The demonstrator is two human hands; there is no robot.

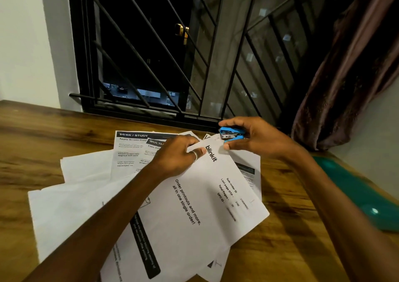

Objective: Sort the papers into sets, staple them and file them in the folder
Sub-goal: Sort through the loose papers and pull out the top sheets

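Fig. R hand (257, 140) fingers gripped stapler (232, 133) at 12 o'clock corner of blinkit set (194, 195); L hand (177, 154) pinched alongside. Sheets likely light, floppy: hold there.

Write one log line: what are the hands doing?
left hand: holds blinkit sheet | right hand: grips blue stapler at sheet corner | teal folder: lying aside

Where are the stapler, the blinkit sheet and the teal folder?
blue stapler (232, 134), head view, metal front.
blinkit sheet (207, 195), head view, printed middle.
teal folder (354, 189), head view, bare cover.
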